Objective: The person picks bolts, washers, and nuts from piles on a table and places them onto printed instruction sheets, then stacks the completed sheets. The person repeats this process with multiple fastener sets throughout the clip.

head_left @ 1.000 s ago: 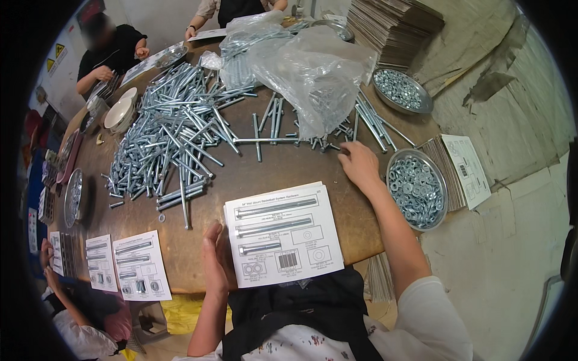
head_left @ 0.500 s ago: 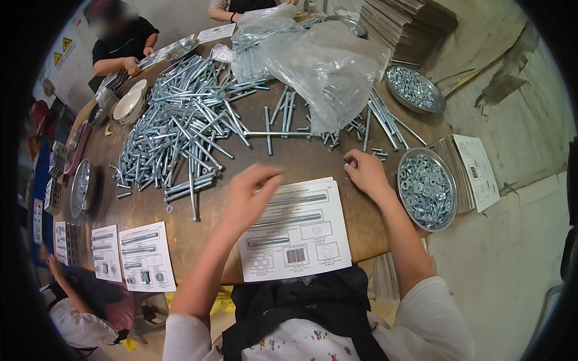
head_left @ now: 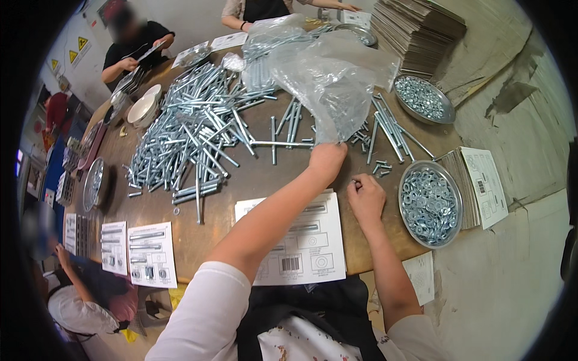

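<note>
As I look down through the head camera, the left hand [head_left: 328, 161] stretches across to the right, right at the near tip of the clear plastic bag [head_left: 340, 78]! Its fingers bend downward, mostly hidden behind the back of the hand, so I cannot tell whether they pinch anything. Over to the right hand [head_left: 368, 200]: it sits a little nearer, fingers curled in toward the thumb, something tiny and dark at the tips, too small for me to name. Just beyond it, a few short bolts [head_left: 378, 168] lie loose on the brown table [head_left: 265, 165]. Beneath the left forearm [head_left: 259, 222], at the near edge, I've got the printed card [head_left: 325, 240], its left part covered by that arm. Well to its left, two illustrated cards [head_left: 150, 256] line the edge. And what a heap of bolts [head_left: 186, 120] on the far left! Over on the right, near the right hand, a metal bowl [head_left: 431, 245] brims with washers [head_left: 427, 204], and farther off, long bolts [head_left: 390, 130] lie side by side.
</note>
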`<move>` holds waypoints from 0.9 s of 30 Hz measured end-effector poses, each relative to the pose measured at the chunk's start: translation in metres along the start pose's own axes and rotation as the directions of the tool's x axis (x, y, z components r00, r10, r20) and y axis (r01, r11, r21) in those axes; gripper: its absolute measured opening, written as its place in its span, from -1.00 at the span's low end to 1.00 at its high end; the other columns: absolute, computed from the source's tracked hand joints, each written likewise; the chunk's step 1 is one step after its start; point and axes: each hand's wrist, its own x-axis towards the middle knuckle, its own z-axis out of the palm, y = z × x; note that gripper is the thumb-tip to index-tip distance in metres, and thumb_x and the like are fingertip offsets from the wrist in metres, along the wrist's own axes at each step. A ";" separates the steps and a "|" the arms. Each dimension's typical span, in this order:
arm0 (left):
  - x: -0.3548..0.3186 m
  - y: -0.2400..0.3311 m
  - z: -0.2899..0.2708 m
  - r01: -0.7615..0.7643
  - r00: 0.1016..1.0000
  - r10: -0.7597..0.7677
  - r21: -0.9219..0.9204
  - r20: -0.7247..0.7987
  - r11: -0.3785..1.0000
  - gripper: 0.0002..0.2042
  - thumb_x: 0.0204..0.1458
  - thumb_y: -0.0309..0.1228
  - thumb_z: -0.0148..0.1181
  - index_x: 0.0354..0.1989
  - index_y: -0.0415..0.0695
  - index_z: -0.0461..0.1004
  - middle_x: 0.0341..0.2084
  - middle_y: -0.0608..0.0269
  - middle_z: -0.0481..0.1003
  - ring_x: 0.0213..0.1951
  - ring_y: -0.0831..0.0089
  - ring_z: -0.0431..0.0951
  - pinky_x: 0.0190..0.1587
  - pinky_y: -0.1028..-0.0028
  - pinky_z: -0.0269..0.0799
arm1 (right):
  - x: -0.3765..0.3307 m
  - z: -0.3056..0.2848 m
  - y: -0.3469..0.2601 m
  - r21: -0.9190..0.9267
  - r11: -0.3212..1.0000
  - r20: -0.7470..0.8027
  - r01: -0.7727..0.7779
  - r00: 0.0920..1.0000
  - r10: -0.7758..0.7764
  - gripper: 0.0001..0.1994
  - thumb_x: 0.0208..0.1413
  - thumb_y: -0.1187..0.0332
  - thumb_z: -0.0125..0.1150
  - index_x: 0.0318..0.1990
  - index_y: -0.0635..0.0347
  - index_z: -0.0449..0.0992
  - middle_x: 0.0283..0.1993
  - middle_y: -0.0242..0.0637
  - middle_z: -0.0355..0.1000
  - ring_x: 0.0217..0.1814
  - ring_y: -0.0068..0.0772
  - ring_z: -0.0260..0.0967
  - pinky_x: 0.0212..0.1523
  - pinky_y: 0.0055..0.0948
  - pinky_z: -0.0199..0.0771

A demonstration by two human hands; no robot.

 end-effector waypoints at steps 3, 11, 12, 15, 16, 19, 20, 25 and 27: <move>-0.012 -0.013 -0.013 0.050 0.999 -0.051 -0.070 -0.014 0.996 -0.89 -0.04 -0.49 0.15 -0.33 -0.10 0.55 -0.43 0.00 0.59 -0.32 0.00 0.63 -0.28 0.09 0.54 | -0.002 0.004 0.003 0.078 0.996 0.031 -0.035 0.999 0.033 -0.89 0.01 0.37 0.27 -0.32 0.16 0.56 -0.37 -0.15 0.52 -0.34 -0.05 0.52 -0.32 -0.16 0.50; -0.209 -0.008 -0.153 0.184 0.979 -0.198 -0.655 0.053 0.733 -0.83 0.02 -0.41 0.33 -0.29 -0.23 0.55 -0.44 0.08 0.61 -0.39 0.23 0.63 -0.29 0.37 0.52 | -0.036 -0.066 -0.070 0.579 0.683 0.553 -0.445 0.830 0.072 -0.92 0.12 0.47 0.28 -0.28 0.29 0.62 -0.42 -0.40 0.52 -0.45 -0.69 0.41 -0.44 -0.64 0.38; -0.236 -0.001 -0.159 0.250 0.965 -0.233 -0.665 0.117 0.703 -0.86 0.02 -0.45 0.34 -0.29 -0.22 0.56 -0.42 0.18 0.60 -0.38 0.42 0.59 -0.31 0.45 0.50 | -0.051 -0.074 -0.087 0.564 0.707 0.614 -0.426 0.789 -0.014 -0.92 0.13 0.47 0.28 -0.30 0.28 0.62 -0.44 -0.43 0.51 -0.46 -0.69 0.41 -0.45 -0.63 0.38; -0.280 0.024 -0.150 0.296 0.953 -0.276 -0.592 0.128 0.749 -0.84 0.03 -0.41 0.38 -0.30 -0.19 0.56 -0.46 0.24 0.58 -0.47 0.48 0.57 -0.40 0.48 0.49 | -0.092 -0.072 -0.117 0.448 0.840 0.633 -0.307 0.772 -0.056 -0.92 0.07 0.43 0.31 -0.35 0.25 0.63 -0.51 -0.35 0.53 -0.51 -0.58 0.45 -0.46 -0.53 0.41; -0.286 0.028 -0.136 0.292 0.954 -0.277 -0.553 0.112 0.781 -0.81 0.01 -0.36 0.40 -0.31 -0.18 0.55 -0.50 0.16 0.57 -0.53 0.35 0.57 -0.42 0.41 0.49 | -0.098 -0.067 -0.119 0.426 0.873 0.617 -0.236 0.782 -0.089 -0.92 0.05 0.42 0.31 -0.36 0.23 0.63 -0.51 -0.28 0.54 -0.52 -0.49 0.48 -0.46 -0.48 0.44; -0.285 0.034 -0.124 0.188 0.978 -0.209 -0.473 0.008 0.861 -0.77 -0.02 -0.30 0.43 -0.33 -0.17 0.55 -0.53 0.12 0.56 -0.52 0.25 0.58 -0.43 0.37 0.47 | -0.104 -0.059 -0.124 0.347 0.938 0.548 -0.009 0.813 -0.196 -0.89 0.08 0.38 0.27 -0.34 0.21 0.64 -0.41 -0.11 0.55 -0.42 -0.14 0.53 -0.38 -0.30 0.50; -0.281 0.034 -0.128 0.195 0.978 -0.209 -0.458 0.021 0.867 -0.76 -0.03 -0.30 0.44 -0.34 -0.18 0.55 -0.53 0.11 0.56 -0.52 0.26 0.59 -0.44 0.37 0.47 | -0.102 -0.058 -0.123 0.350 0.936 0.532 0.028 0.817 -0.223 -0.88 0.09 0.36 0.26 -0.33 0.20 0.64 -0.38 -0.09 0.55 -0.38 -0.06 0.53 -0.35 -0.26 0.51; -0.208 0.006 -0.136 0.195 0.981 -0.173 -0.490 0.090 0.849 -0.72 0.08 -0.15 0.29 -0.37 -0.13 0.57 -0.47 0.11 0.55 -0.42 0.16 0.60 -0.36 0.25 0.49 | -0.019 -0.051 -0.072 0.179 0.979 0.293 0.099 0.944 -0.149 -0.82 0.15 0.39 0.15 -0.15 0.23 0.59 -0.20 -0.01 0.55 -0.17 0.09 0.50 -0.16 -0.08 0.49; -0.152 -0.006 -0.120 0.107 0.994 -0.113 -0.437 0.011 0.893 -0.77 0.10 -0.25 0.25 -0.25 -0.16 0.58 -0.37 0.09 0.55 -0.38 0.15 0.60 -0.31 0.24 0.49 | 0.027 -0.035 -0.030 -0.003 0.989 0.220 0.149 0.965 -0.144 -0.76 0.13 0.40 0.15 -0.05 0.22 0.55 -0.08 -0.01 0.53 -0.08 0.09 0.48 -0.08 -0.05 0.47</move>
